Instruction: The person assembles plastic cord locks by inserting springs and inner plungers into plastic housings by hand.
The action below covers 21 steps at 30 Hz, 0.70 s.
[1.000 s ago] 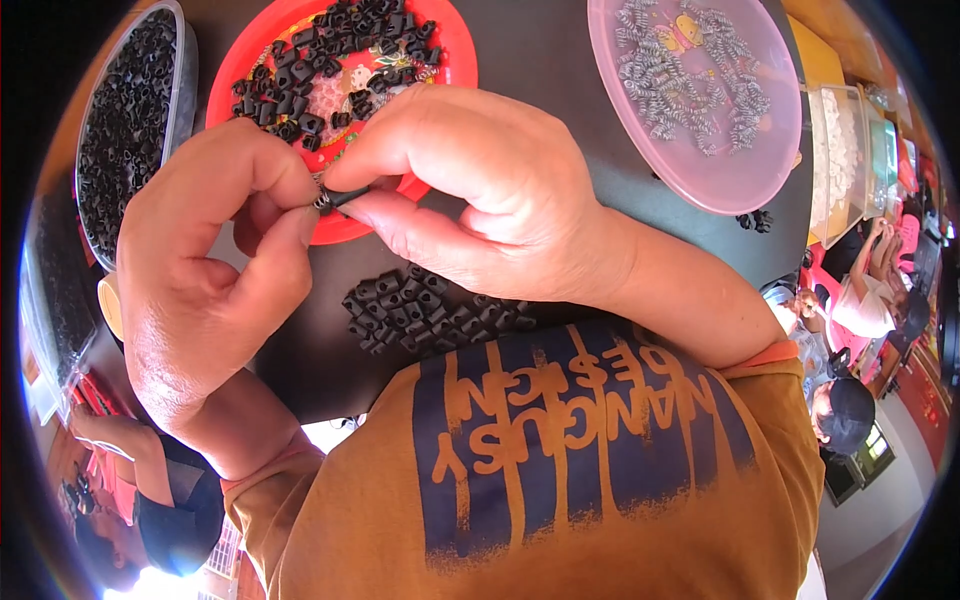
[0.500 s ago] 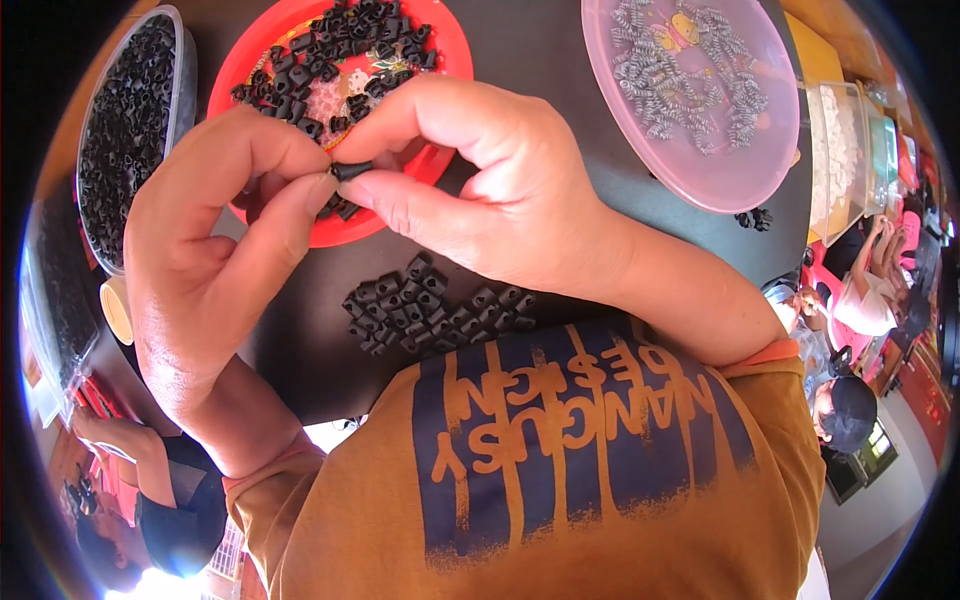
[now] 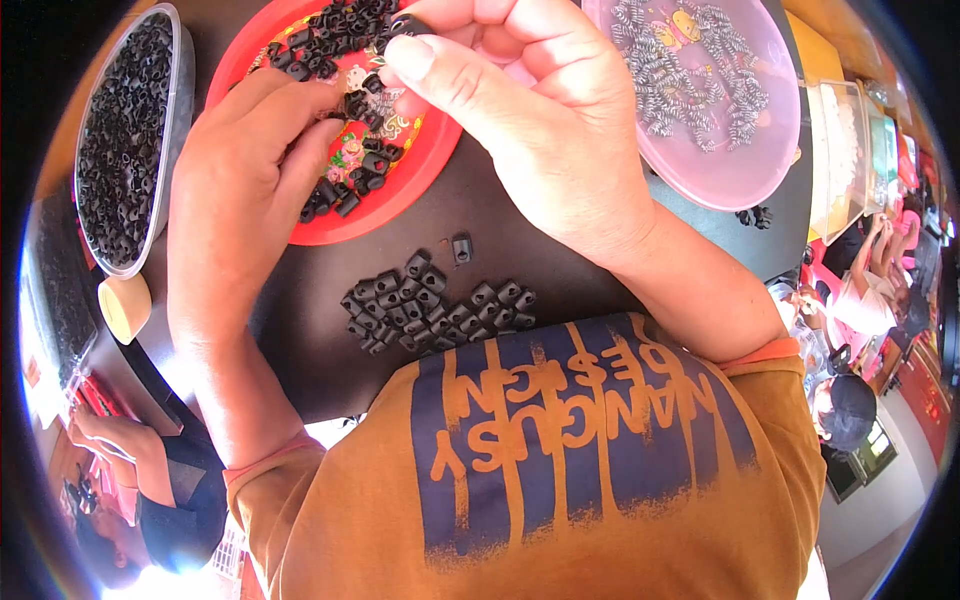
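Observation:
My right hand [image 3: 560,120] is raised over the right edge of a red plate [image 3: 425,165], pinching a small black plastic piece [image 3: 405,24] between thumb and forefinger. My left hand [image 3: 245,160] is over the plate's left part, its thumb and forefinger curled close together; their tips hide what they hold, if anything. Loose black plastic pieces [image 3: 345,30] are scattered on the plate's patterned bottom. Nearer to me, a cluster of black cylindrical pieces [image 3: 410,305] with holes lies on the dark table, and one single piece [image 3: 461,249] sits just apart from it.
A clear oval tub [image 3: 125,140] full of small black parts stands at the left, a yellowish round object [image 3: 125,308] below it. At the right, a translucent pink plate [image 3: 690,165] holds metal springs [image 3: 650,90], with a few black bits [image 3: 755,217] beside it. Other people sit at both sides.
My hands, which met over the red plate around a black piece, have parted. The right has moved up; the left has shifted rightward. A single black piece now lies beyond the cluster.

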Each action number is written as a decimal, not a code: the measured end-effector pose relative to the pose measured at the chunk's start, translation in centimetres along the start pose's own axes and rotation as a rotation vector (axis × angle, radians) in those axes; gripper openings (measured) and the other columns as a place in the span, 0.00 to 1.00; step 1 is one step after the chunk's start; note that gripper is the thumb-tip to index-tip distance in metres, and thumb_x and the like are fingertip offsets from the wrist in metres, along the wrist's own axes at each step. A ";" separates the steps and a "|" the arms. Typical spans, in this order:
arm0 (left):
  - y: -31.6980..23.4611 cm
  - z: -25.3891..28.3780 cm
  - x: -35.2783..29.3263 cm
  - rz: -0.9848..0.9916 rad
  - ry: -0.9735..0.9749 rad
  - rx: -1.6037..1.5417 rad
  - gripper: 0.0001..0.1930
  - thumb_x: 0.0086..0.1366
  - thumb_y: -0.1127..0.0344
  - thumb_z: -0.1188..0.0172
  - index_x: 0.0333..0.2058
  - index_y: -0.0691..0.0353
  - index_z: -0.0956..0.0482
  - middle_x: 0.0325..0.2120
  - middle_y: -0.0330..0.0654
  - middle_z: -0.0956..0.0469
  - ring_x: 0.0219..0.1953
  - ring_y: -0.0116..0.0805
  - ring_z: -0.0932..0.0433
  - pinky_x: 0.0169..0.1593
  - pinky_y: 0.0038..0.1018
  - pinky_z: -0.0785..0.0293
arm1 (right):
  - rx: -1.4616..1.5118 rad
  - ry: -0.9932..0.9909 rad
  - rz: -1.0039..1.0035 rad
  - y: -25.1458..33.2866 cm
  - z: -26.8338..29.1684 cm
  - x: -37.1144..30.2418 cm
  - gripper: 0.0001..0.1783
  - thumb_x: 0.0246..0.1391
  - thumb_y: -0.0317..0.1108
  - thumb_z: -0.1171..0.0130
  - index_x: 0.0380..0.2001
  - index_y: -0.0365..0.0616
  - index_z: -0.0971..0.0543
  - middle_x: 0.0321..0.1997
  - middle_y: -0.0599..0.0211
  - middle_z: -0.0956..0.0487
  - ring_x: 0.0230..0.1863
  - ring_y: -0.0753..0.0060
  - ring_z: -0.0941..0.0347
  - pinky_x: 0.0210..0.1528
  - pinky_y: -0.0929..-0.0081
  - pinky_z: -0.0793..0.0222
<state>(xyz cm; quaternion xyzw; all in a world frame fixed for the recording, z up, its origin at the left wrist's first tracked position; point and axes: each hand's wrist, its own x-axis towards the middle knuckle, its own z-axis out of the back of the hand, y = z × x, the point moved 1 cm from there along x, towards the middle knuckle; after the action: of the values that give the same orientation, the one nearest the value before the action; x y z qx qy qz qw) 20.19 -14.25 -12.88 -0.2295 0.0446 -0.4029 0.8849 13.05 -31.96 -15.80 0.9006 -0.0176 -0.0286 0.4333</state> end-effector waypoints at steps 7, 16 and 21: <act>0.2 -0.5 0.0 -0.010 0.045 0.131 0.08 0.56 0.73 0.40 0.36 0.65 0.22 0.30 0.48 0.24 0.35 0.52 0.25 0.39 0.37 0.29 | -0.167 0.061 0.037 0.3 0.0 -0.3 0.11 0.61 0.24 0.45 0.46 0.36 0.29 0.40 0.69 0.25 0.40 0.86 0.28 0.44 0.88 0.31; -1.3 0.6 -1.2 0.296 -0.122 -0.671 0.06 0.63 0.77 0.42 0.39 0.67 0.24 0.34 0.37 0.23 0.32 0.19 0.28 0.39 0.16 0.32 | -0.262 0.023 0.117 -1.4 -0.4 -0.2 0.07 0.55 0.23 0.38 0.37 0.37 0.24 0.30 0.71 0.22 0.33 0.85 0.25 0.37 0.84 0.26; -1.4 0.8 -1.1 0.287 -0.103 -0.897 0.07 0.63 0.77 0.44 0.40 0.68 0.25 0.39 0.40 0.23 0.30 0.20 0.31 0.38 0.16 0.33 | -0.243 0.062 0.062 -1.1 -0.5 -0.5 0.07 0.54 0.23 0.38 0.37 0.37 0.24 0.31 0.70 0.21 0.34 0.85 0.25 0.38 0.83 0.26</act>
<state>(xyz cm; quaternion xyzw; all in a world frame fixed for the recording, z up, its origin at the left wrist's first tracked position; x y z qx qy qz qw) 18.66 -13.93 -11.62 -0.6002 0.2015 -0.2057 0.7462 12.63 -30.84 -16.31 0.8408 -0.0285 0.0109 0.5404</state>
